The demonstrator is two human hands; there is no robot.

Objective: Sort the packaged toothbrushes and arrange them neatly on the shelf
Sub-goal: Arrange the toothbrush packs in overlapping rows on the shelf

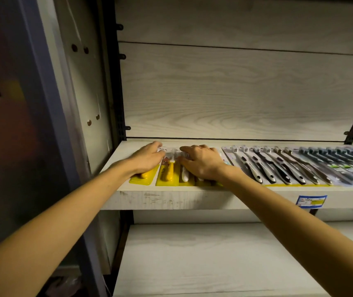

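— Far left?
— Grey side panel (81, 86) with screw holes, then the pale wooden shelf (171, 198) starting at its edge.

— First on the shelf?
— Left hand (147, 157), palm down, fingers extended and relaxed, resting flat on a yellow-backed toothbrush pack (144, 175) at the shelf's left end. Yellow handle poking out under the wrist. Nothing pinched or gripped.

— Next over?
— Second yellow pack (168, 172), just beside the first, narrow gap between. Yellow handle inside, clear blister over the head, lying lengthwise front to back.

— And the other hand?
— Right hand (201, 161), spread over more yellow packs (185, 176), one with a white handle. Fingers bent slightly, tips pressing down on the blister tops; thumb toward the left hand. Whether anything is pinched under the palm: cannot tell. Hands close, not touching.

— Further right?
— Overlapping row of packs with black-and-white handles (278, 168), fanned at a slant, heads toward the back wall. Then darker packs with green labels (346, 166), running to the frame's right edge.

— On the shelf's front face?
— Blue price tag (310, 201), toward the right. Lower shelf (214, 264) beneath.
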